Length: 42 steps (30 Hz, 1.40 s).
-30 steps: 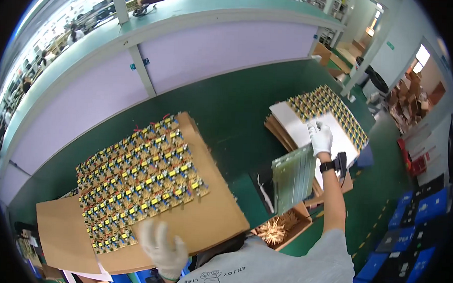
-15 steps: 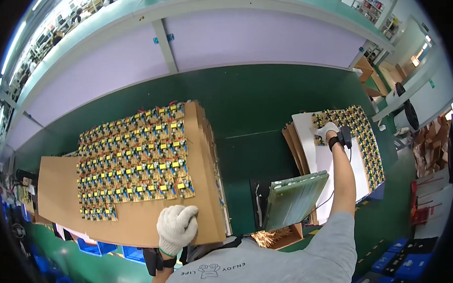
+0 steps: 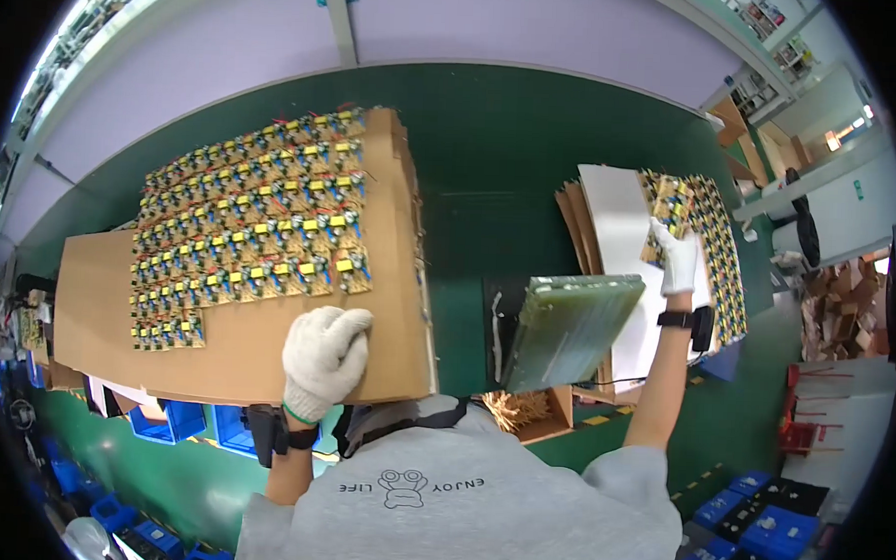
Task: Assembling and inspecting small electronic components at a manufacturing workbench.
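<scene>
**Circuit-board strip (image 3: 673, 196) in right hand (image 3: 678, 260)**

Head view: I observe the right hand pinching the strip's near end, above the white sheet (image 3: 610, 212). The left hand (image 3: 325, 363), fingers curled in, rests on cardboard (image 3: 243, 352) near the left board rows (image 3: 253, 219).

Lilac panels (image 3: 536, 31), glossy green floor (image 3: 170, 473)

**Shirt lettering and a small green sign**

Dark capital lettering (image 3: 458, 483) stands on the grey shirt (image 3: 429, 541), one short word on each side of an outlined cartoon figure (image 3: 402, 490); seen from above, the print is upside down. On the pale wall (image 3: 837, 223) at right hangs a small green sign (image 3: 858, 191), too small to read. Any markings on the circuit boards (image 3: 258, 209) are likewise too small to make out.
</scene>
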Each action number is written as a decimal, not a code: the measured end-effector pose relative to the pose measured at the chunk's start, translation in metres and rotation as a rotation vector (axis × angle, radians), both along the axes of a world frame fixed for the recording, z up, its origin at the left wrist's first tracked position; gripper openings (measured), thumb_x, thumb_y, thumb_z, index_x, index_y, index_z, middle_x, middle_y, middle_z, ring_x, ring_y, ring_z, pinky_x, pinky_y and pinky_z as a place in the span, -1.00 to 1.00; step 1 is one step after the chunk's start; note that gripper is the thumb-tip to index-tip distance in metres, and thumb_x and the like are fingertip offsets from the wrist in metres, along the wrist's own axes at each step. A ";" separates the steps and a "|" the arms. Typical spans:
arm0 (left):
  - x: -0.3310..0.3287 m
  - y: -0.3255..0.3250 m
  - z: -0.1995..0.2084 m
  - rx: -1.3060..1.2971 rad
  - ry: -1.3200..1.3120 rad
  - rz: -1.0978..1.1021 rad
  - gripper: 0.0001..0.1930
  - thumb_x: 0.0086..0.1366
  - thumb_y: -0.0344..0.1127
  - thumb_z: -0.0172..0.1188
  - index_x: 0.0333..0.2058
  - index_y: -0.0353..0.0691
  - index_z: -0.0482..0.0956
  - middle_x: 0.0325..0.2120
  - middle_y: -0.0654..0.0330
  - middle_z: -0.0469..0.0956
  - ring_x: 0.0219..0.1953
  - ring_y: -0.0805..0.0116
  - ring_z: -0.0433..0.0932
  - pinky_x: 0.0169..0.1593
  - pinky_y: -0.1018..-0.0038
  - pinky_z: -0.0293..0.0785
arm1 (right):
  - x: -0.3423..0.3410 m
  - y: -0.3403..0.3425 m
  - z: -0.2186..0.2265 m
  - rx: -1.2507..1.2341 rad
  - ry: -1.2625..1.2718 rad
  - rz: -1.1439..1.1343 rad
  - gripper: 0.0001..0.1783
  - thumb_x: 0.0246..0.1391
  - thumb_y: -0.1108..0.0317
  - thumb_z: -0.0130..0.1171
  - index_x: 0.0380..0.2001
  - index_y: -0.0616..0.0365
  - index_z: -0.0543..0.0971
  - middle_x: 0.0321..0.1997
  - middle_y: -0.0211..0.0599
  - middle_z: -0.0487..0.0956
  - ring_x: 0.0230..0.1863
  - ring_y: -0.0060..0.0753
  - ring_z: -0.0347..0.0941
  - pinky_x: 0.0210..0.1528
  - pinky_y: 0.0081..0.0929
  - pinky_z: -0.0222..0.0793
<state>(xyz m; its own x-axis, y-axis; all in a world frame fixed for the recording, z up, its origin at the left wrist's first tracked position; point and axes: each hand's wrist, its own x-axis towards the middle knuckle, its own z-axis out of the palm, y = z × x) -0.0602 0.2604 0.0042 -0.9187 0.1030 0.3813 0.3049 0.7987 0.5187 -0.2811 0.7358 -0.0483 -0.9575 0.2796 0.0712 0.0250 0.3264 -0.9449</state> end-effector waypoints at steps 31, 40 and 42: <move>0.002 0.002 -0.006 -0.082 0.041 0.059 -0.85 0.11 -0.45 0.18 -0.30 -0.16 0.57 -0.47 0.16 0.52 -0.37 0.14 0.52 -0.22 0.33 0.39 | 0.204 -0.105 -0.101 0.427 0.049 -0.410 -0.47 0.10 0.05 0.21 -0.11 0.35 0.46 -0.29 0.12 0.60 -0.27 0.11 0.54 -0.21 -0.17 0.42; 0.004 0.005 -0.005 -0.081 0.012 0.026 -0.82 0.11 -0.45 0.19 -0.26 -0.19 0.58 -0.46 0.15 0.53 -0.39 0.20 0.51 -0.26 0.36 0.41 | 0.206 -0.139 -0.112 0.477 -0.041 -0.656 -0.41 0.15 -0.14 0.08 -0.23 0.31 0.47 -0.43 0.19 0.56 -0.38 0.27 0.49 -0.31 -0.03 0.39; 0.006 0.010 -0.008 0.097 -0.013 -0.004 -0.77 0.09 -0.44 0.23 -0.22 -0.22 0.57 -0.43 0.14 0.54 -0.37 0.24 0.52 -0.28 0.37 0.43 | 0.210 -0.148 -0.102 0.447 -0.068 -0.689 -0.41 0.12 -0.12 0.12 -0.25 0.33 0.47 -0.43 0.19 0.56 -0.37 0.27 0.50 -0.31 -0.03 0.40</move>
<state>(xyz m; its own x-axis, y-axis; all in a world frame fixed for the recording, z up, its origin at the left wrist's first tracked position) -0.0539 0.2701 -0.0037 -0.9232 0.0703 0.3778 0.3010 0.7435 0.5972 -0.0712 0.5876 -0.1501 -0.5875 0.7652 0.2632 0.4096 0.5617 -0.7188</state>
